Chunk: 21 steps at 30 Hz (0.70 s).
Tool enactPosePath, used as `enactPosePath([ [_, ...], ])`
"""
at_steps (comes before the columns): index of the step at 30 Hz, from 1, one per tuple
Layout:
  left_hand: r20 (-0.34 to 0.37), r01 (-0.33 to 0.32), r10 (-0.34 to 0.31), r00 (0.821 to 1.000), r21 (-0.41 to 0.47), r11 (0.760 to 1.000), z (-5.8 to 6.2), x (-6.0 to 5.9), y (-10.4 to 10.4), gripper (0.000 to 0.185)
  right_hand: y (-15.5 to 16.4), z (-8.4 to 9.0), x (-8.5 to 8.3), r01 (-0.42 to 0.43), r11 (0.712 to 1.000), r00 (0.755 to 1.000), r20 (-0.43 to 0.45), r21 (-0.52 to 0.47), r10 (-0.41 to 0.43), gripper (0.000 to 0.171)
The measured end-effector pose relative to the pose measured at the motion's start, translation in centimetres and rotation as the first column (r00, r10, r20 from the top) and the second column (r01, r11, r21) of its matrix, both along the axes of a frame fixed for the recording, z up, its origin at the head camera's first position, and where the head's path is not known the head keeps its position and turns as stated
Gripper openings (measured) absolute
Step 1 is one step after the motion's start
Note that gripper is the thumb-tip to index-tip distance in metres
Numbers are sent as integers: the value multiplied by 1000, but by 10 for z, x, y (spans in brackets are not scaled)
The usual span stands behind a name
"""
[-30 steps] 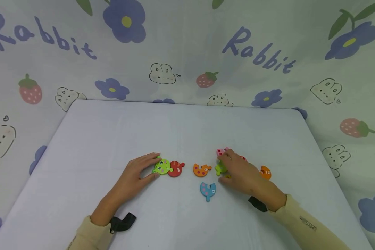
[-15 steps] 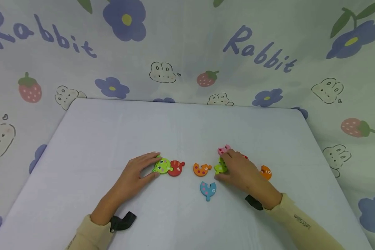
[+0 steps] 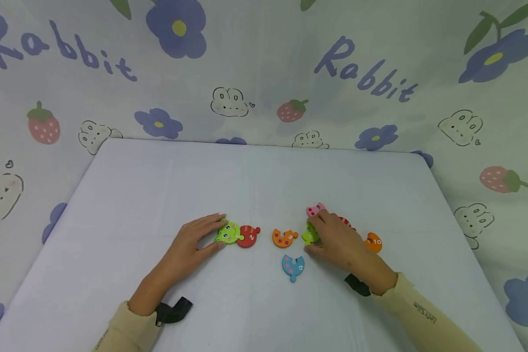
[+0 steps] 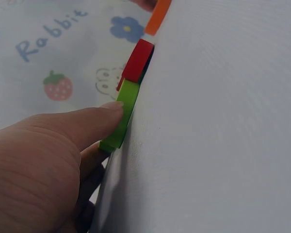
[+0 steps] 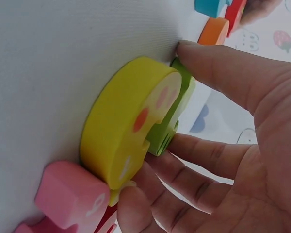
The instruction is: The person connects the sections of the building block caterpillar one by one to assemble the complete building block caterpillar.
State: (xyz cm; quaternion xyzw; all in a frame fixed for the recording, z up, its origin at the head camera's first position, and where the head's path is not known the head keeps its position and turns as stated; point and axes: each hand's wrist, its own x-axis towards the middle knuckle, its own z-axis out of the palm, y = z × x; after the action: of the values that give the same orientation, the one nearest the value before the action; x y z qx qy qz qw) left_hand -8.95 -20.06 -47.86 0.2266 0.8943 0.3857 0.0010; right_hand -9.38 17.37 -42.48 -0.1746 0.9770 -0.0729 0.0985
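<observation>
Near the front edge of the worktop (image 3: 158, 186), a bit right of the middle, we see the right hand (image 3: 339, 242) curled over a small bunch of puzzle pieces. Its thumb and fingers pinch a light green piece (image 3: 310, 236), which lies flat at the fingertips on the hand's left side. In the right wrist view a yellow piece (image 5: 131, 121) sits right against that green one, with a pink piece (image 5: 70, 196) just beside it. We cannot tell which way the green piece is longest.

To the left, well apart, the left hand (image 3: 193, 244) lies flat with straight fingers. Its fingertips and thumb touch a green frog-face piece (image 3: 228, 233), and a red piece (image 3: 248, 236) is joined to that.

Between the two hands lie an orange spotted piece (image 3: 283, 238) and a blue piece (image 3: 293, 266). The orange one is in the way along a straight line to the frog. Another orange piece (image 3: 374, 242) peeks out behind the right hand.
</observation>
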Motion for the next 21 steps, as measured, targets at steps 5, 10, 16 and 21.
enactPosePath([
  [5, 10, -3, 3, 1000, -2, 1000, -1, 0, -1, 56, -3, 1, 2, -38, 999, 999, 1, -15, 38, 73],
  [10, 11, -1, 1, 1000, 5, 1000, -2, 0, -1, 56, -7, 3, 4, -52, 998, 999, -2, -22, 52, 71],
  [16, 18, -2, 1, 1000, 16, 1000, -3, 0, 0, 57, -8, 3, 7, -62, 998, 998, -10, -5, 62, 68],
  [21, 15, -5, 5, 1000, -4, 1000, -4, 1, -1, 57, -9, 3, 9, -59, 998, 998, -10, 1, 59, 65],
])
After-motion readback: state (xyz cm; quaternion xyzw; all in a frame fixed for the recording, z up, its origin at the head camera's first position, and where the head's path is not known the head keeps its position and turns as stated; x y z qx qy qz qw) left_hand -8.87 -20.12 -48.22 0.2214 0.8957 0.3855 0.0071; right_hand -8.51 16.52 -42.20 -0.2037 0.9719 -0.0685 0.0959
